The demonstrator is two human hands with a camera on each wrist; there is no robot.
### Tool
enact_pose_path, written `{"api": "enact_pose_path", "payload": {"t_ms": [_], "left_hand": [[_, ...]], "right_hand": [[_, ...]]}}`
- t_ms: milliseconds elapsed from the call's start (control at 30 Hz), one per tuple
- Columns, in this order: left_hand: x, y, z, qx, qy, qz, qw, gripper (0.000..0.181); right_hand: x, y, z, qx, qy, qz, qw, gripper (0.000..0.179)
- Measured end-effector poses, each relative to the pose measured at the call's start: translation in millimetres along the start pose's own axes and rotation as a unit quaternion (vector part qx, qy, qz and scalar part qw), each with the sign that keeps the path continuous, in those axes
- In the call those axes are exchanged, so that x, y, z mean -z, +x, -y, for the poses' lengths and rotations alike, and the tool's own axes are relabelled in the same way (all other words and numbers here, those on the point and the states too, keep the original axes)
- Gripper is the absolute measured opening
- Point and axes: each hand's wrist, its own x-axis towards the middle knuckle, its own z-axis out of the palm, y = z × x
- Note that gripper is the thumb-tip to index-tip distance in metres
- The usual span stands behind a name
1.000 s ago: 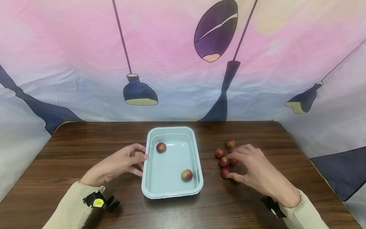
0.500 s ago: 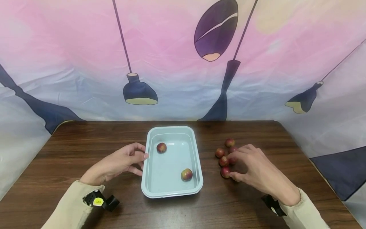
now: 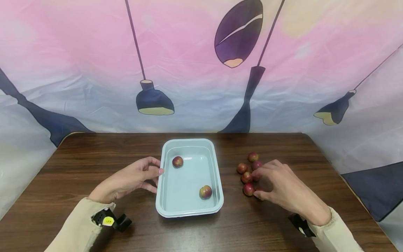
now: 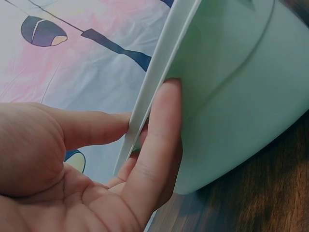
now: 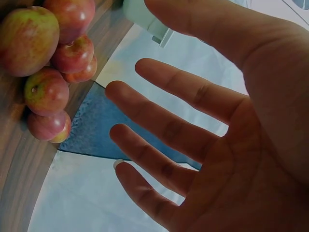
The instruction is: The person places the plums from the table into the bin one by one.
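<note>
A pale blue plastic tray lies on the table with two plums in it, one plum far left and another plum near right. My left hand pinches the tray's left rim; in the left wrist view the thumb presses the rim from outside, with fingers under it. Right of the tray, my right hand hovers over a cluster of red-yellow plums, partly hiding some. The right wrist view shows its fingers extended and apart from the plums, holding nothing.
The dark wooden table ends at a printed cloth backdrop behind and at both sides. Black straps with a camera sit on each wrist, such as the left wrist camera.
My right hand has drawn very slightly right, so a plum beneath its fingertips shows more and the thumb stands off the nearest red plum. The left hand and tray stay put.
</note>
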Motion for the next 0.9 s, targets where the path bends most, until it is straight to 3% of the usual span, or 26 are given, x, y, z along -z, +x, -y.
{"api": "enact_pose_path", "payload": {"t_ms": [567,900], "left_hand": [[0.4,0.3,0.2,0.003,-0.009,0.004,0.9999,0.054],[-0.4,-0.2,-0.2,0.004,-0.012,0.005,0.9999,0.054]], "right_hand": [[-0.9,0.0,-2.7,-0.021,-0.004,0.029,0.9994,0.035],[-2.8,0.2,-4.8,-0.011,-0.011,0.024,0.9996,0.033]]}}
